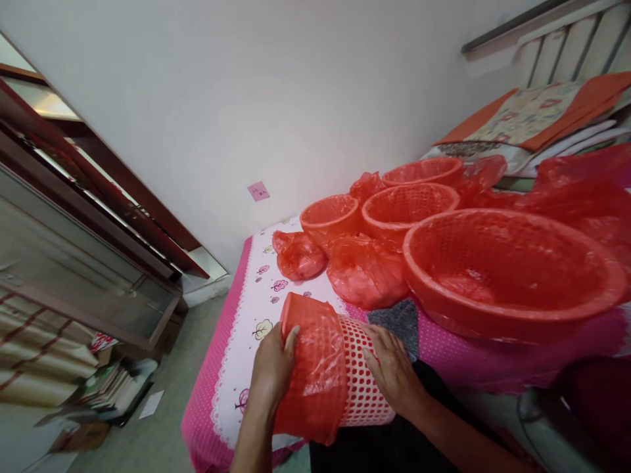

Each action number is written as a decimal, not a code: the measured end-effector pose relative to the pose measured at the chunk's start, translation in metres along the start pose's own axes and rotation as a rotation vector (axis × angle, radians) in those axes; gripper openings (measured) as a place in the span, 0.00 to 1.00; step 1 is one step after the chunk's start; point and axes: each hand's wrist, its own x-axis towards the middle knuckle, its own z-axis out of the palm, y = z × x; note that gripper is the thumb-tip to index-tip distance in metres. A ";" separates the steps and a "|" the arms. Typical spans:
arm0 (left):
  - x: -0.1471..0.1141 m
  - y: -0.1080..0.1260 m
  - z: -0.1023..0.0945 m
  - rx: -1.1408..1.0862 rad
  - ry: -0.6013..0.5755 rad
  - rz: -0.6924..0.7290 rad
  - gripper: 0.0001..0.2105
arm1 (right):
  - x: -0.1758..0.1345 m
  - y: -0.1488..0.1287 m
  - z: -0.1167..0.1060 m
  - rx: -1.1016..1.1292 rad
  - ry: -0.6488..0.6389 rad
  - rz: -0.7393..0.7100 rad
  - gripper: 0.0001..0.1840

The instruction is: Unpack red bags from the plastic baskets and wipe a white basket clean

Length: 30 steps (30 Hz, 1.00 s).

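Observation:
A white-pink perforated plastic basket lies tipped on its side at the edge of the bed, over dark clothing on my lap. A thin red plastic bag covers its rim end, while the base end is bare. My left hand is closed on the bag-covered rim, thumb on top. Curved over the bare perforated wall, my right hand steadies the basket with its fingers against the holes. Just beyond sit two red-bagged bundles, the nearer bundle and a smaller bundle.
A large red-bag-covered basket stands at right, with several smaller covered baskets behind. A grey cloth lies near my right hand. Folded bedding is stacked at the back right. The bed has a pink-edged cover.

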 end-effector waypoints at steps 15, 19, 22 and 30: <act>-0.027 0.022 0.007 0.119 -0.027 -0.046 0.16 | 0.043 -0.089 -0.028 1.195 -0.282 0.526 0.23; -0.029 0.021 0.005 0.134 -0.035 -0.063 0.17 | 0.041 -0.084 -0.030 1.183 -0.220 0.665 0.23; -0.030 0.020 0.004 0.157 -0.046 -0.081 0.18 | 0.039 -0.071 -0.036 1.162 -0.186 0.754 0.24; -0.045 0.032 0.012 0.302 -0.108 -0.064 0.19 | 0.049 -0.080 -0.047 1.431 -0.292 0.780 0.24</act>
